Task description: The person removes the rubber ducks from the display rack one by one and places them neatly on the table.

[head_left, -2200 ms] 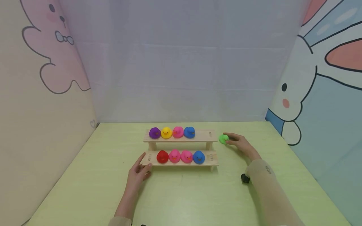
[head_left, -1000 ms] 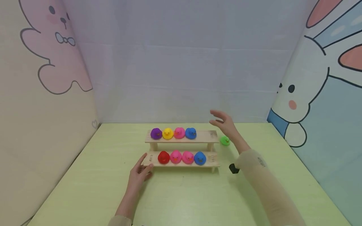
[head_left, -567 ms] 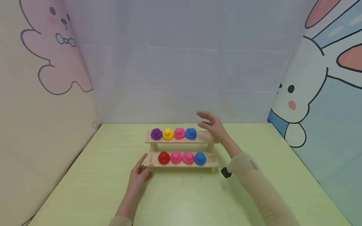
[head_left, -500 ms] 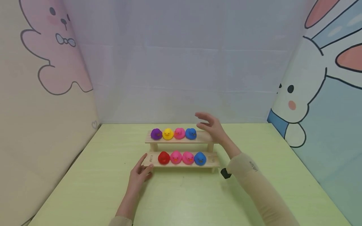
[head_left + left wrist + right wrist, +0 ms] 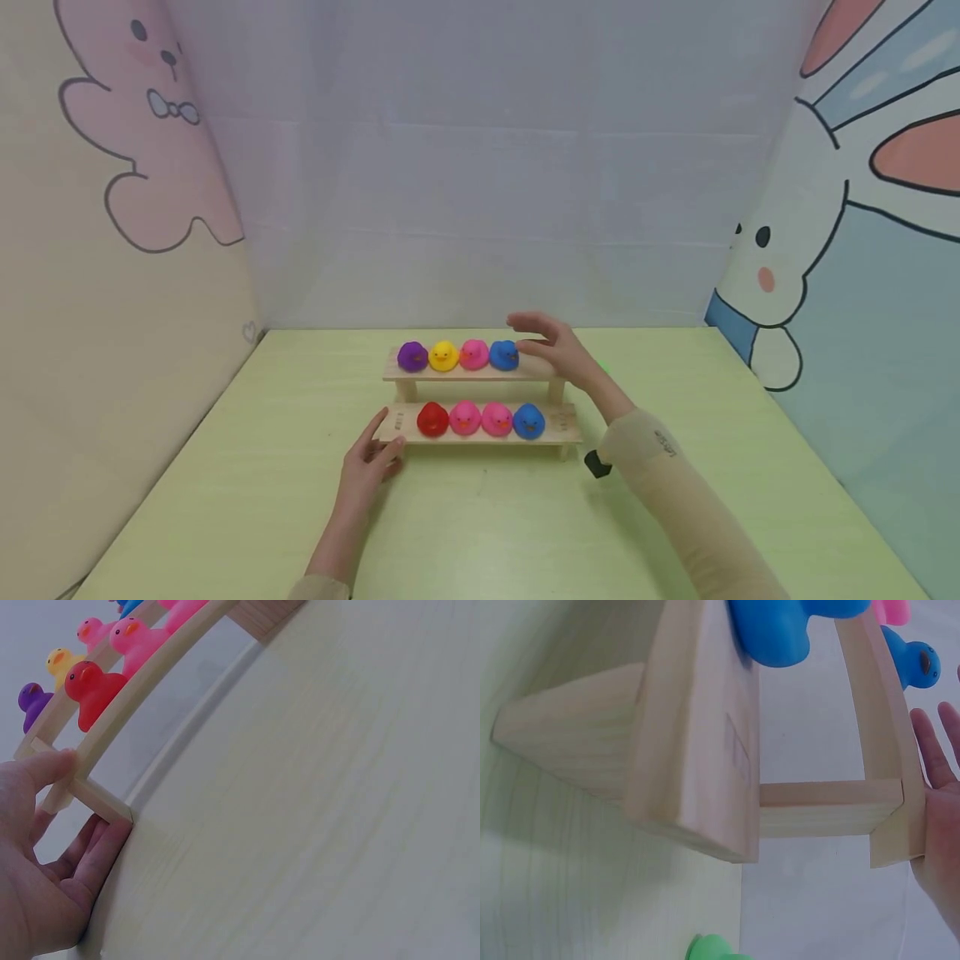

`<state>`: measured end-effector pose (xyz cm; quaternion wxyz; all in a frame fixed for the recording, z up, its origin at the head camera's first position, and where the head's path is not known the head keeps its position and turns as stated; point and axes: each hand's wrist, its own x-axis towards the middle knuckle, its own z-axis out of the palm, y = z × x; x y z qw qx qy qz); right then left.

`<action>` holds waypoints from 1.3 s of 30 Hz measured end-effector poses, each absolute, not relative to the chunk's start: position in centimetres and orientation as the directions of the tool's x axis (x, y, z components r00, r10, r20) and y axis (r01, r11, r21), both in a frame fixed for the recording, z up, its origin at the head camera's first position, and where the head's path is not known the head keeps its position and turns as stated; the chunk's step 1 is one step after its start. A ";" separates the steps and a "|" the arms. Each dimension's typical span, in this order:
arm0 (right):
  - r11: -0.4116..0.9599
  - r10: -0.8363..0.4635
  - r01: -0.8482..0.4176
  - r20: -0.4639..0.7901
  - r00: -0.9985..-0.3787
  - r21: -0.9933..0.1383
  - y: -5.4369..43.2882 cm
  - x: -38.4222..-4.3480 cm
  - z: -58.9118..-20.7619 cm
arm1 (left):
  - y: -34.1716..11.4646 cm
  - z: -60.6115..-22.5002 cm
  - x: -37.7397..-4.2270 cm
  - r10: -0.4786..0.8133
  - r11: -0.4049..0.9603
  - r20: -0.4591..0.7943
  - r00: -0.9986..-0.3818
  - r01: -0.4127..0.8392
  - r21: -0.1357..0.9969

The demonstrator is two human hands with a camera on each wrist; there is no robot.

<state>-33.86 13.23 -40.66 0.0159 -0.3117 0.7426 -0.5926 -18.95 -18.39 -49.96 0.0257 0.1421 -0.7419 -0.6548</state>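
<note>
My left hand (image 5: 364, 468) grips the left end of a two-tier wooden stand; in the left wrist view its thumb lies on the lower shelf's end and its fingers are at the leg. Purple (image 5: 412, 357), yellow (image 5: 443, 357), pink (image 5: 474, 355) and blue (image 5: 503, 356) rubber ducks line the upper shelf (image 5: 534, 368). On the lower shelf (image 5: 557, 431) sit a red duck (image 5: 432, 419), two pink ducks (image 5: 465, 417) and a blue duck (image 5: 529, 422). Fingers apart and holding nothing, my right hand (image 5: 553, 346) hovers over the upper shelf's right end, beside its blue duck.
A green duck (image 5: 712, 949) lies on the table right of the stand, mostly hidden behind my right wrist in the head view. A black device (image 5: 597, 463) hangs at the right sleeve. A pale curtain (image 5: 420, 208) backs the table.
My right hand has let go of the green duck, risen, and moved left over the upper shelf, then dropped lower towards the blue duck. The left hand keeps its hold on the stand.
</note>
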 end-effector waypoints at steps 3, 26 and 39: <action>0.111 -0.500 -0.435 0.328 -0.802 -0.894 13.2 -33.8 -40.8 | -18.5 -50.1 -18.8 -0.249 0.112 -0.154 -0.956 -0.186 0.976; 0.204 -0.594 -0.424 0.232 -0.770 -0.882 13.2 -33.2 -40.5 | -18.5 -49.9 -19.0 -0.225 0.093 -0.164 -0.961 -0.189 0.978; 0.245 -0.615 -0.412 0.187 -0.766 -0.878 13.3 -33.7 -40.5 | -18.4 -49.7 -19.0 -0.235 0.080 -0.164 -0.958 -0.187 0.979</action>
